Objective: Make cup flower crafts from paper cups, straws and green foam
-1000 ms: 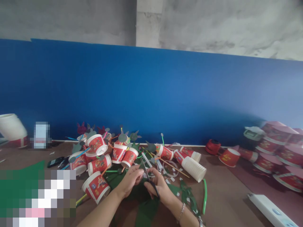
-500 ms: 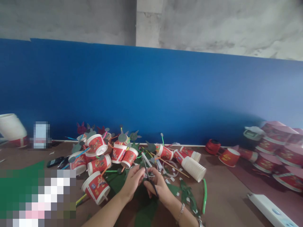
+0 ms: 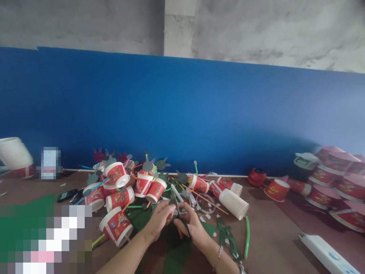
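Note:
My right hand [image 3: 194,224] is closed around black-handled scissors [image 3: 186,228], their blades pointing up and away from me. Close beside it, my left hand [image 3: 160,220] pinches a small dark green piece [image 3: 172,203], felt or paper, against the blades. Whether the blades are parted is too small to tell. Under both hands lies dark green sheet material [image 3: 176,253]. Green offcuts [image 3: 228,236] and small white scraps [image 3: 208,217] are scattered right of my right hand.
Red paper cups [image 3: 118,226] with sticks and green shapes are heaped to the left. A stack of cups [image 3: 234,203] lies beyond my right hand. At far right are red drum-like cup pieces [image 3: 350,186] and a white power strip [image 3: 326,253]. A blue panel [image 3: 182,114] stands behind.

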Motion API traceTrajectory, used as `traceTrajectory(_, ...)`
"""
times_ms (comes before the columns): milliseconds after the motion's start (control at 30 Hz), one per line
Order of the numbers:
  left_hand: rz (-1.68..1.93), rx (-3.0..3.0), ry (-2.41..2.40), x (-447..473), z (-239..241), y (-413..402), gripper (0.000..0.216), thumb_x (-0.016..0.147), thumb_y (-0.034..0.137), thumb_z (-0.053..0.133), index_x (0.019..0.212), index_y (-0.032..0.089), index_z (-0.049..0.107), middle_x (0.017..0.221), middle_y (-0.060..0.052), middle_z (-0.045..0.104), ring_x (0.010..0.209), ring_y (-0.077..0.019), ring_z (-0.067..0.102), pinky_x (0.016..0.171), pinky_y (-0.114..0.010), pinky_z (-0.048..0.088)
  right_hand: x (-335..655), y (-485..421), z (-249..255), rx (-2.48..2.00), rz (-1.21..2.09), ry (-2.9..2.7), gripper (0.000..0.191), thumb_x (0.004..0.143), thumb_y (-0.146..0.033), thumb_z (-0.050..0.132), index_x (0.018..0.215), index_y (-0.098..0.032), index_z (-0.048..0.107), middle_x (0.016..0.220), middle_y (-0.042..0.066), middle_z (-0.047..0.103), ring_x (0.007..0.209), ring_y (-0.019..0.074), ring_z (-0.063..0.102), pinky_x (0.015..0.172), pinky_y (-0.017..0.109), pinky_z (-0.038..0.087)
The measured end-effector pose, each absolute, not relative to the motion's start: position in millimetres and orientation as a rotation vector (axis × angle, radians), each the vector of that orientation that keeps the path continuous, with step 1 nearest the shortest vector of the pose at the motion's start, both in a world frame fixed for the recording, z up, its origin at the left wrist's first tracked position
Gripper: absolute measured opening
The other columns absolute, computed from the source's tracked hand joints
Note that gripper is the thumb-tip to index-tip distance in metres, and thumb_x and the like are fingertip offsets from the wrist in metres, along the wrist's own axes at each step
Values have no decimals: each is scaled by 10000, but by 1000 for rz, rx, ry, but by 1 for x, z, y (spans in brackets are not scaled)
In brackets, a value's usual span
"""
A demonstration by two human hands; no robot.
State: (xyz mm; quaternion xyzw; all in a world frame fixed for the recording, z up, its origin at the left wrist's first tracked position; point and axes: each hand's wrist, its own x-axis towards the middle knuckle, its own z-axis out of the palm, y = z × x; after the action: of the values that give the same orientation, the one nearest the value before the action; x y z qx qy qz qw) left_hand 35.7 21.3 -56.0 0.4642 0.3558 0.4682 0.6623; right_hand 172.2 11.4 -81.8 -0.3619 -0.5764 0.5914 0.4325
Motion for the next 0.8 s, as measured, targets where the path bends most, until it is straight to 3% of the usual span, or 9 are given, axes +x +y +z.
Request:
traceTrajectory(333, 1031, 1078, 813, 29, -56, 27, 357, 662, 375, 613, 518, 198, 339, 419, 110, 266, 395, -35, 156, 418, -221, 82, 173, 13, -80, -921, 1514, -1445, 482, 683, -482, 682, 956, -202, 399, 392, -131, 454, 278, 44, 351, 292, 133, 257)
traceTrajectory(567, 1099, 1037, 850, 39, -58, 21, 390, 687, 511, 632, 655, 189, 415, 499, 113, 262, 436, -40, 164, 420, -204, 100, 171, 14, -80, -908, 1472, -1422, 461, 692, -453, 688, 944, -196, 400, 382, -129, 455, 297, 53, 378, 318, 146, 315)
traceTrajectory(800, 1156, 1031, 872, 40, -58, 19, 363, 687, 449, 643, 621, 180, 409, 510, 100, 297, 465, -45, 199, 435, -195, 134, 172, 13, -82, -907, 1497, -1437, 481, 674, -444, 712, 954, -199, 407, 450, -107, 509, 335, 65, 440, 357, 162, 352)
